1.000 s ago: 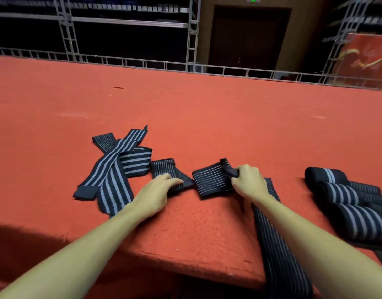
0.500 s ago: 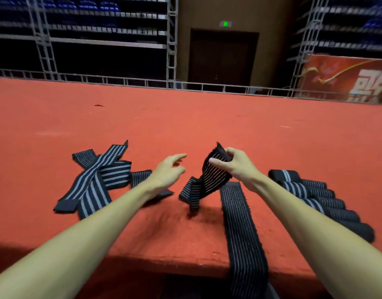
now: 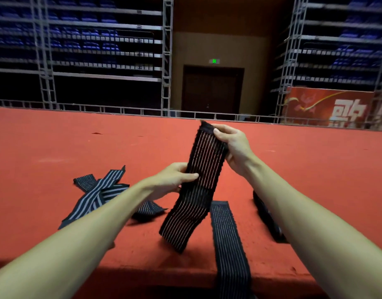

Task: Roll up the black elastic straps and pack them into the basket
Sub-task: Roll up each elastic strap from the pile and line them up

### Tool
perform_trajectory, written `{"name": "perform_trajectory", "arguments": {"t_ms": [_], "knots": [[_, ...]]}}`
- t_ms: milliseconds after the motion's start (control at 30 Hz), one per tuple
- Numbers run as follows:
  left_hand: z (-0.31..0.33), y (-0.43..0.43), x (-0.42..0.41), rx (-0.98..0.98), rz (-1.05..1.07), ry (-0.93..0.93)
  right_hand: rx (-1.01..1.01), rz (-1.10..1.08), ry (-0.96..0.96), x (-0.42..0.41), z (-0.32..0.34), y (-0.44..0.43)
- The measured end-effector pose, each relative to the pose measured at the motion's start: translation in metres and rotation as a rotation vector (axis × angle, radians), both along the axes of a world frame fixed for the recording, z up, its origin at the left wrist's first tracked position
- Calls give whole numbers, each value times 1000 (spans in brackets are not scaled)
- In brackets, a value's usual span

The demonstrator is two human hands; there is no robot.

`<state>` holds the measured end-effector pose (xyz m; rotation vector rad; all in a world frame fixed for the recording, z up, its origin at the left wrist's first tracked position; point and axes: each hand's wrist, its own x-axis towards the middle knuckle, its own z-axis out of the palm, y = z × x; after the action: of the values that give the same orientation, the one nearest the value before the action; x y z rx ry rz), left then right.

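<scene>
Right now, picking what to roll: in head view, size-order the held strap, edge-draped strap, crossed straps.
Largest: held strap, though held up nearer the camera.
Then edge-draped strap and crossed straps: alike, unranked.

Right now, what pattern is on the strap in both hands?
The held strap is black with thin pale lengthwise stripes; head view.
</scene>
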<state>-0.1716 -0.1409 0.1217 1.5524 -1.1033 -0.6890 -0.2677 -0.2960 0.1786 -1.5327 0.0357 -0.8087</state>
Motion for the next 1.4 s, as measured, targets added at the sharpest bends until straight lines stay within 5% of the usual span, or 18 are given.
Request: {"name": "perform_trajectory", "arguments": {"t_ms": [233,633,833,1133,1400], "knots": [[15,10,-28,-95,-233,263,-151,-199,92,-3,-3,-6],[-111,-28,11,159,-22,333,-594,-142,650,43,-92,-59],[-159,-58,47,242,290,24,-741,-286,742,89,-146,-88],[-186,-86,66,239,400,-685,-718,-400,914,132,-219,-118],[-186,-122,49,213,284,-651,-686,-607,775,107,-235,-150]]}}
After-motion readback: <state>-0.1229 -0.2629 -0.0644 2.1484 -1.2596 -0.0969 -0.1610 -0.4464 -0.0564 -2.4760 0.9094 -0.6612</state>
